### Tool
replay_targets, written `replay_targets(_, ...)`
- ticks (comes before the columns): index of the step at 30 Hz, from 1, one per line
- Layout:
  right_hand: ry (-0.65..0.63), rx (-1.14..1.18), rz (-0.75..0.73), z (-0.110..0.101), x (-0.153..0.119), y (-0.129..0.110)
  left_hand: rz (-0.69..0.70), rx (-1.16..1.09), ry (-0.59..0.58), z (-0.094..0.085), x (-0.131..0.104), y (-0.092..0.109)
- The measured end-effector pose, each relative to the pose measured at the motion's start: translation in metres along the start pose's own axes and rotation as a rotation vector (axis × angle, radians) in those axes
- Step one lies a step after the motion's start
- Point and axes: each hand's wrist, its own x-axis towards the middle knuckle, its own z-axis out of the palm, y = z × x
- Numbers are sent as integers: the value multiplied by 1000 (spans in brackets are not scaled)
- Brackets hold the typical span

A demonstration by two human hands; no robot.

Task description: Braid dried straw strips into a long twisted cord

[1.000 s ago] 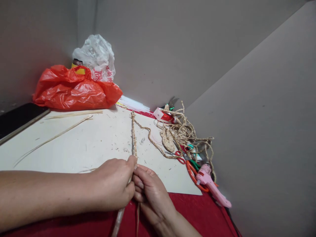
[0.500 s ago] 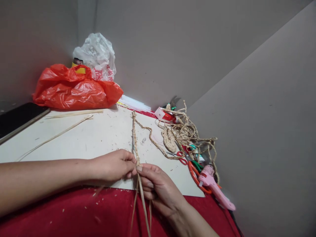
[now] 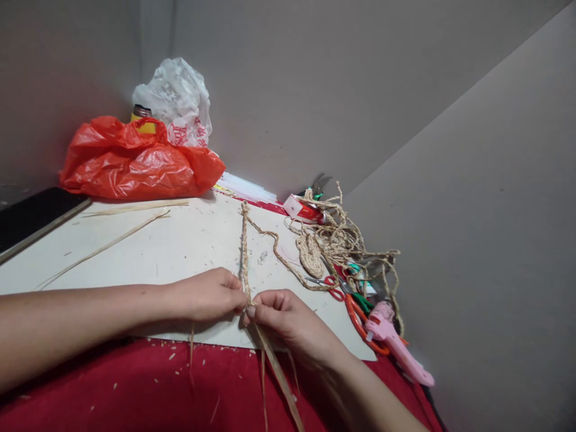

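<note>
A tan braided cord (image 3: 244,252) runs down the white board (image 3: 198,240) toward me. At its lower end my left hand (image 3: 218,295) pinches the braid from the left, fingers closed. My right hand (image 3: 288,318) grips the same spot from the right, thumb and forefinger pressed together. Loose flat strands (image 3: 279,375) hang below my hands over the red cloth (image 3: 157,390). One thin strand drops beneath my left wrist. The exact crossing of strands is hidden by my fingertips.
On the right lie tangled braided cord (image 3: 337,234), a coiled braided piece (image 3: 310,255), red-handled scissors (image 3: 335,288), orange-handled scissors (image 3: 357,318) and a pink glue gun (image 3: 396,345). Behind are an orange bag (image 3: 139,168) and white bag (image 3: 175,90). Loose strips (image 3: 108,245) lie left.
My right hand has shifted slightly upward, its fingers now nearer my left fingertips. The hanging strands have spread and swung right, and one now shows below my left wrist.
</note>
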Motion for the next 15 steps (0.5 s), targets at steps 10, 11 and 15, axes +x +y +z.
replay_targets(10, 134, -388, -162, 11, -6, -9, -110, -106, 6, 1, 1, -4)
replay_targets(11, 156, -438, -187, 12, -6, -7, -111, -93, 14, 2, 1, -5)
replay_targets(15, 240, -656, -310, 15, -7, -1, -86, -99, 53, 5, 1, -6)
